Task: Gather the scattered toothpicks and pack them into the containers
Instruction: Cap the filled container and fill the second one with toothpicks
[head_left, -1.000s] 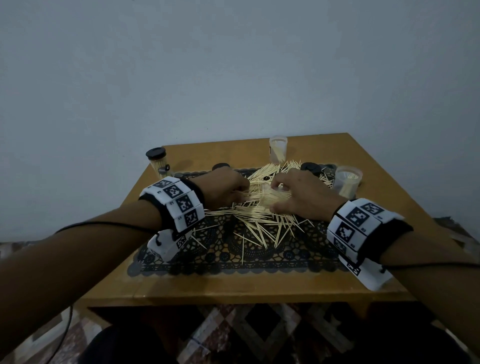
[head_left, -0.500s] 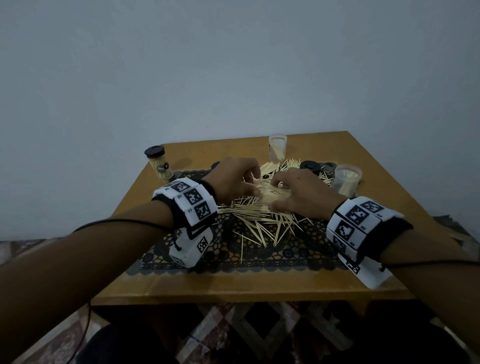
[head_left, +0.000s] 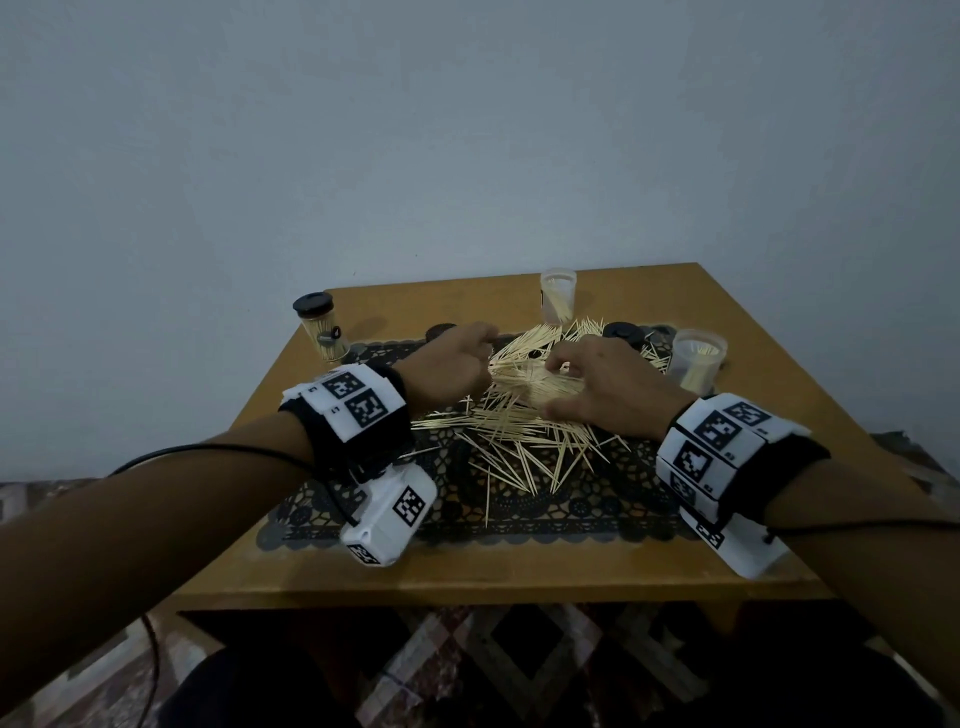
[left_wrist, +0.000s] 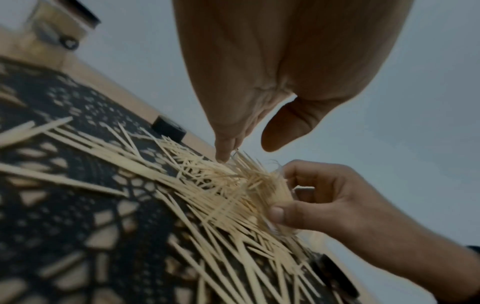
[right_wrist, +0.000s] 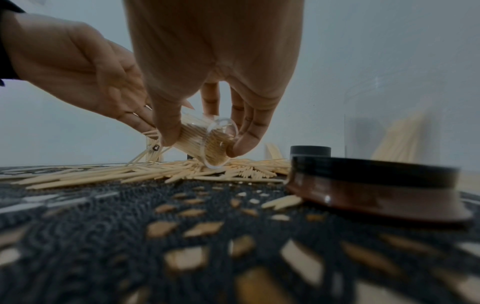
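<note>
Loose toothpicks (head_left: 519, 421) lie heaped on a dark lace mat (head_left: 571, 512). My right hand (head_left: 566, 371) grips a small clear container (right_wrist: 217, 153) that lies tilted on its side over the heap, packed with toothpicks, thumb on one side and fingers on the other. My left hand (head_left: 470, 358) is just to its left at the container's mouth. Its fingertips (left_wrist: 223, 156) touch the ends of the toothpicks there, and the thumb stands apart. Two open clear containers hold some toothpicks, one at the back (head_left: 557, 293) and one at the right (head_left: 696, 358).
A capped jar full of toothpicks (head_left: 319, 327) stands at the back left of the wooden table (head_left: 467, 577). Black lids lie on the mat's far edge (head_left: 621, 330) and beside my right wrist (right_wrist: 371, 181). A grey wall rises behind the table.
My left hand has moved forward and right along the heap to the container's mouth, and its wrist has rolled. My right hand has hardly moved.
</note>
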